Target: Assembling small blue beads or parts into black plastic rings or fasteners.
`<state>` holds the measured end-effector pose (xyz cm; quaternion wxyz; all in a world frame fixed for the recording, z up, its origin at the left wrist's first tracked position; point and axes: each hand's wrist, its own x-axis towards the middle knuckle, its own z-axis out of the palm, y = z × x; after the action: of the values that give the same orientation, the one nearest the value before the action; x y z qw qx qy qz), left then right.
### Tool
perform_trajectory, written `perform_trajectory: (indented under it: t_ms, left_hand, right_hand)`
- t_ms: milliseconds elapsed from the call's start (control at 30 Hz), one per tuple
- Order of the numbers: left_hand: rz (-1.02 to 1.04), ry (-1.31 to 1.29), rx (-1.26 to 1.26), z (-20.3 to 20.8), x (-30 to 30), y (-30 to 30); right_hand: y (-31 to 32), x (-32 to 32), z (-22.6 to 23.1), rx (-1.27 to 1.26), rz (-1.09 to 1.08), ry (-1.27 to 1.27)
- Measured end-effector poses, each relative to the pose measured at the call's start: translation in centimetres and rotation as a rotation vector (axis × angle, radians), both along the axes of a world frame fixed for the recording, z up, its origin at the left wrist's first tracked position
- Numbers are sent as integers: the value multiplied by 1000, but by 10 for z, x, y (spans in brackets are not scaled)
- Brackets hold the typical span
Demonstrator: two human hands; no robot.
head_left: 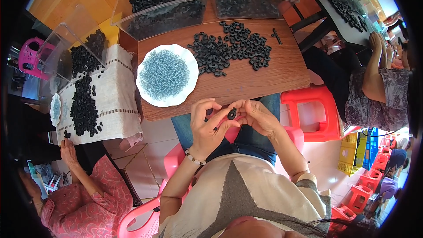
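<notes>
Apparently, the step in hand is close, two-handed work on one small black piece [231,113], which sits between the two hands, just off the near edge of the brown surface [264,79] and above the person's lap. The left hand [203,125] has its grip pinched on that piece, thumb below and a finger at its side. The right hand [260,117] curls in from the other side, its thumb and forefinger bent close around the piece; whether that grip also bears on it, I cannot tell. Beyond the grip lies a heap of black pieces [240,53] of similar look, and farther out stands a clear tub [172,4] full of more. Beyond and to the left of the grip is a white wavy-edged plate [192,68] heaped with pale blue beads [165,76]; whether any bead is in the held piece is too small to see. My judgement is that the next move calls for the left grip to hold the piece steady while the right fingertips make a small, well-aimed adjustment, with light pressure so that it does not slip.
</notes>
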<state>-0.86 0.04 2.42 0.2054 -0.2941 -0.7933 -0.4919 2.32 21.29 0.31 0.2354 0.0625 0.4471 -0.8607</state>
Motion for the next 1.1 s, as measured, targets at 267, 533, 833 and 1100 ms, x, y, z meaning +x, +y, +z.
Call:
perform_trajectory:
  t_ms: [267, 533, 833, 1100]
  left_hand:
    - [23, -17, -20, -8, 1, -1]
    - [43, -164, 61, -12, 0, -5]
    - [5, -271, 154, -26, -3, -1]
    - [37, -275, 116, -28, -4, -6]
  right_hand:
    - [-8, -14, 37, 388, -43, 238]
    - [9, -57, 66, 553, -104, 388]
    - [119, -240, 155, 1344, -808, 896]
    - [64, -193, 94, 1207, -529, 990]
